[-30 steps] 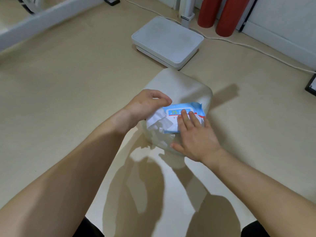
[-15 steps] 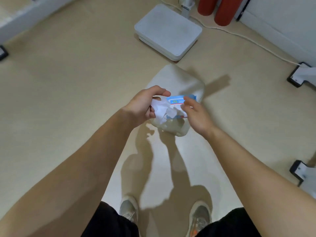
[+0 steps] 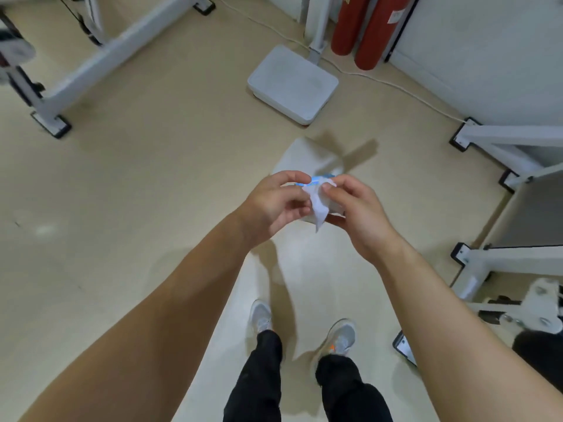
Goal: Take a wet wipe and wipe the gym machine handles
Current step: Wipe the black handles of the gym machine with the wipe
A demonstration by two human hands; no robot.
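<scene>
A white wet wipe (image 3: 318, 208) hangs between my two hands at the middle of the view. My left hand (image 3: 274, 205) pinches its left side and my right hand (image 3: 356, 211) pinches its top right edge. Just behind my fingertips shows a strip of the blue wet wipe pack (image 3: 318, 179), mostly hidden; I cannot tell whether it rests on the white stool (image 3: 304, 155) below my hands. White gym machine frames stand at the left (image 3: 106, 53) and the right (image 3: 505, 137); no handles are in view.
A white floor scale (image 3: 292, 83) lies ahead, with two red cylinders (image 3: 373, 32) and a white cable (image 3: 396, 86) behind it. My feet (image 3: 304, 327) stand on the beige floor. A phone (image 3: 403, 345) lies by my right foot, next to another machine base (image 3: 502, 260).
The view has risen and pulled back from the stool, so my legs and the machine frames show. My right hand left the pack's top and came up to the wipe held by my left.
</scene>
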